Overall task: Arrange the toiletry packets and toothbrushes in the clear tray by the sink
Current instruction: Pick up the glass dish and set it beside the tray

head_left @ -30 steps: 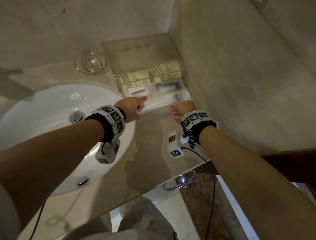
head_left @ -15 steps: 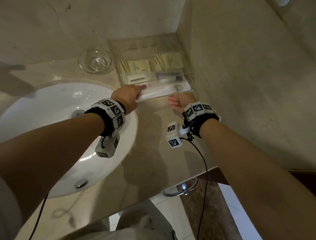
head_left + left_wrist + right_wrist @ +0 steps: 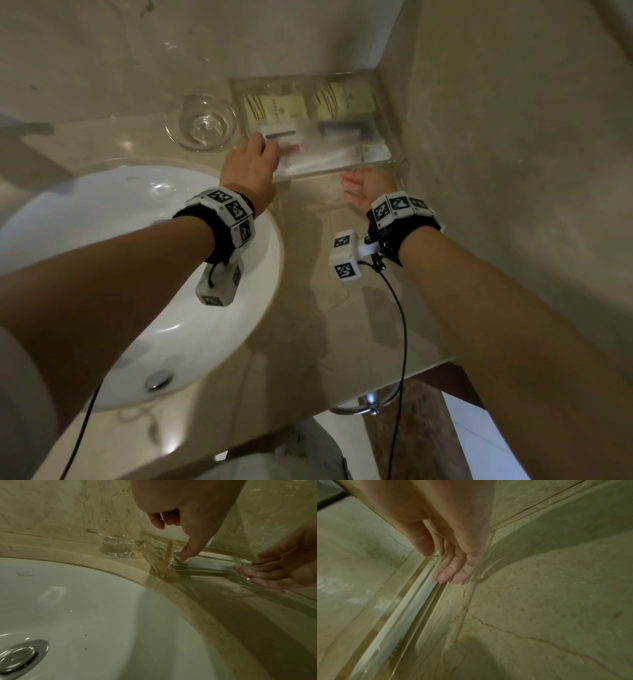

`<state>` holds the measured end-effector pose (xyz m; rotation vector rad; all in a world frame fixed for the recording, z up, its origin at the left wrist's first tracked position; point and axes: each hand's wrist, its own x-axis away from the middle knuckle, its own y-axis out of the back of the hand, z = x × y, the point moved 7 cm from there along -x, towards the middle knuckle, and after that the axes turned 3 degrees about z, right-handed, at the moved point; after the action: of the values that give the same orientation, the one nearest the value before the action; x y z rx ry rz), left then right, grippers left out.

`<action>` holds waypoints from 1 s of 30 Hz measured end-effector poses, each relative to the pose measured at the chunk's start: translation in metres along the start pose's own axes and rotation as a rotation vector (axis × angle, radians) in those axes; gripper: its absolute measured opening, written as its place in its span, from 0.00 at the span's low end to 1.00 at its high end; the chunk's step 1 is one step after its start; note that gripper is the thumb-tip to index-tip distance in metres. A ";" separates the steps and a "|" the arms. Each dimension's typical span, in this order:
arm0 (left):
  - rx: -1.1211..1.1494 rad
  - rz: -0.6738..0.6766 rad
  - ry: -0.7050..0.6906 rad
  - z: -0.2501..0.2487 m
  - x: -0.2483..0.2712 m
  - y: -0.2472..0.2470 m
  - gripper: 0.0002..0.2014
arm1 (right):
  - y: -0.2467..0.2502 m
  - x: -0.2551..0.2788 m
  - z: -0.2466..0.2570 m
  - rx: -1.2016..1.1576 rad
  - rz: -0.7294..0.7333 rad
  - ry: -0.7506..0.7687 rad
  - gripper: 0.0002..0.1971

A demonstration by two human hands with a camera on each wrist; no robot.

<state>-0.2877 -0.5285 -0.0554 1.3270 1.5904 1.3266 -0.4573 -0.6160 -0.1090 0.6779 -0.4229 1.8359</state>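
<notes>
A clear tray (image 3: 301, 78) sits in the counter's back corner against the wall. Two yellow packets (image 3: 274, 108) lie side by side at its back. A white packet (image 3: 279, 133) and a dark one (image 3: 342, 130) lie in the middle. Wrapped toothbrushes (image 3: 342, 157) lie along the front. My left hand (image 3: 251, 161) reaches over the tray's left front corner. Its index finger (image 3: 183, 555) points down and presses on a wrapper end, the other fingers curled. My right hand (image 3: 363, 185) rests with straight fingers (image 3: 450, 574) against the tray's front wall, holding nothing.
A small glass bowl (image 3: 200, 123) stands just left of the tray. The white sink (image 3: 102, 240) with its drain (image 3: 18, 655) fills the left of the counter. A stone wall (image 3: 513, 137) closes the right side. A chrome towel ring (image 3: 370, 404) hangs below the counter's front edge.
My left hand has reached a little farther into the tray's left side. The right hand stays at the tray's front wall. The head camera has shifted.
</notes>
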 end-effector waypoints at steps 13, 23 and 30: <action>0.122 -0.041 0.007 0.027 0.015 0.018 0.14 | -0.014 0.014 0.020 0.240 -0.052 0.046 0.14; 0.225 -0.080 0.246 0.138 0.073 0.082 0.09 | -0.161 0.061 0.061 0.371 0.124 0.234 0.12; 0.171 -0.008 0.443 0.235 0.172 0.103 0.13 | -0.312 0.111 0.032 0.606 0.382 0.318 0.13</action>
<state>-0.0865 -0.3015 0.0014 1.1743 2.0416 1.5871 -0.1860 -0.4422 -0.0245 0.7172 0.2507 2.4203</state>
